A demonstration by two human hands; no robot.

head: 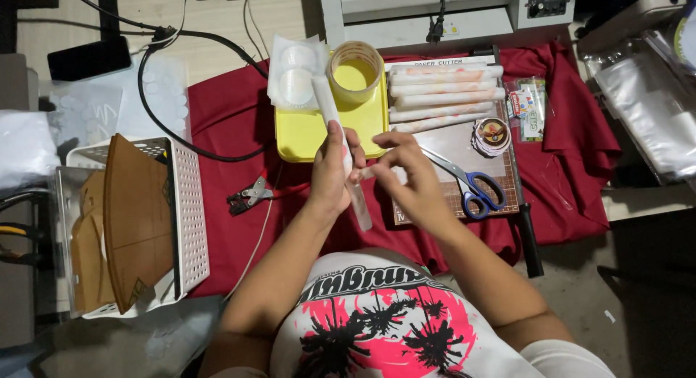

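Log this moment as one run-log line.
left hand: grips rolled white tube upright | right hand: fingers at tube's middle | yellow tray behind | scissors right, on cutting mat

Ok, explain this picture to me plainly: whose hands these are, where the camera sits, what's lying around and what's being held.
There is one view, from a camera on the person's head, looking down. The left hand grips a long rolled white tube; the right hand pinches near its lower part. Below lies a red cloth with a yellow tray holding a tape roll. More rolled tubes and blue-handled scissors lie on a paper cutter. Pliers lie to the left.
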